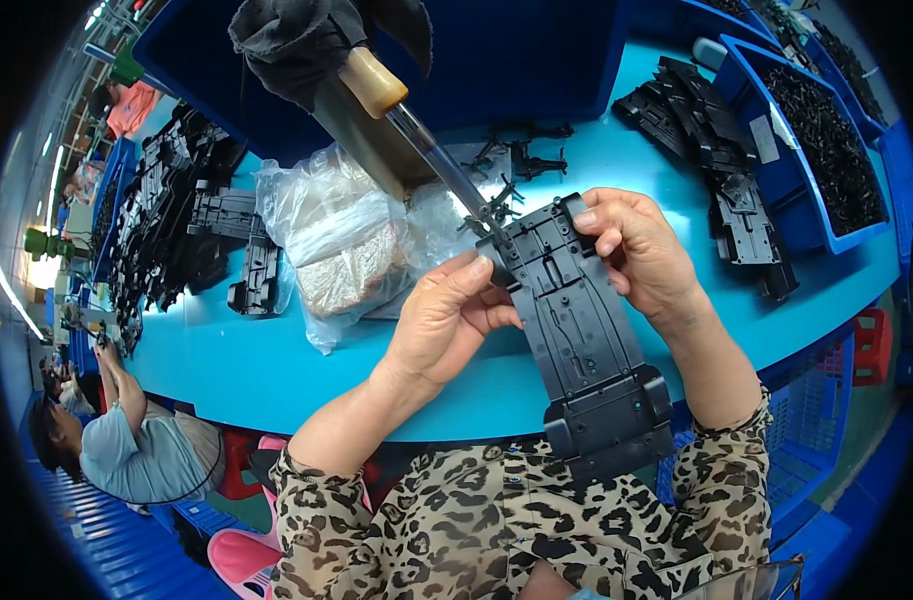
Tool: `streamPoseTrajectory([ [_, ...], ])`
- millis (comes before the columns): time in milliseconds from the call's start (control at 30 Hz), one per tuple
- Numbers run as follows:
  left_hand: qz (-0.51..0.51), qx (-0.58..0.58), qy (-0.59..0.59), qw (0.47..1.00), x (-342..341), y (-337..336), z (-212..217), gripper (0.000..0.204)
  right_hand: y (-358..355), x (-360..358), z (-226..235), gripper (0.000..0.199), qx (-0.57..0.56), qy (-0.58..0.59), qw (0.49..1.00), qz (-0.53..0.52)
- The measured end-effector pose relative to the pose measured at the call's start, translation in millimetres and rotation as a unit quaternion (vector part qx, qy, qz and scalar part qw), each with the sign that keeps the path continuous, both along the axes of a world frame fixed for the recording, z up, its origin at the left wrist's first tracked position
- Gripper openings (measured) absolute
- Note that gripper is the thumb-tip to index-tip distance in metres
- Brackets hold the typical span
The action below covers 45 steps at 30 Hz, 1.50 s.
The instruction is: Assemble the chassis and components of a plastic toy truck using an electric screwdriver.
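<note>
Both hands are holding a long black plastic chassis (582, 335) above the blue table (277, 370) — it's tilting w/ the far end up. Left hand (445, 320) is pinching its left edge, thumb and fingers clamped on it. Right hand (637, 250) is gripping the top right corner, fingers curled over the edge. A hanging screwdriver (417, 130) (tan handle) is pointing at the top end — tip seems to be touching, can't tell for sure. Plastic bags (337, 240) are lying just behind.
</note>
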State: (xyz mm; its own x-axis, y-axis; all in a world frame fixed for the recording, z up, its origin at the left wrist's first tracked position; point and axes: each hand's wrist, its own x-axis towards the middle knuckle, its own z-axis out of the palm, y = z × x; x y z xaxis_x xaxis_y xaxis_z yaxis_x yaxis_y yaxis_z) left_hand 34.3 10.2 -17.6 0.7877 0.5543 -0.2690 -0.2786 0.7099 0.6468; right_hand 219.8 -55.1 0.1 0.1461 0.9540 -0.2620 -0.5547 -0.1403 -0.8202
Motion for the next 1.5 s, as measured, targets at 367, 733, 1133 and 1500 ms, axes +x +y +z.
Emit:
streamPoseTrajectory([
  [367,0.016,-0.019,-0.025,0.999,1.9,12.9,-5.4,0.028,5.9,-3.3,-1.2,0.012,-0.011,0.017,1.000,-0.018],
  [733,-0.003,-0.029,-0.079,0.996,3.3,18.1,3.0,0.019,9.5,-4.0,-0.2,0.013,-0.005,0.048,0.998,-0.037],
  [1133,-0.006,-0.035,-0.082,0.996,2.9,18.6,2.2,0.020,9.5,-5.6,4.4,0.015,-0.010,0.060,0.997,-0.041],
  [1500,0.035,-0.038,-0.048,0.998,3.9,16.0,0.6,0.028,9.7,-8.8,8.4,0.016,-0.021,0.071,0.996,-0.054],
])
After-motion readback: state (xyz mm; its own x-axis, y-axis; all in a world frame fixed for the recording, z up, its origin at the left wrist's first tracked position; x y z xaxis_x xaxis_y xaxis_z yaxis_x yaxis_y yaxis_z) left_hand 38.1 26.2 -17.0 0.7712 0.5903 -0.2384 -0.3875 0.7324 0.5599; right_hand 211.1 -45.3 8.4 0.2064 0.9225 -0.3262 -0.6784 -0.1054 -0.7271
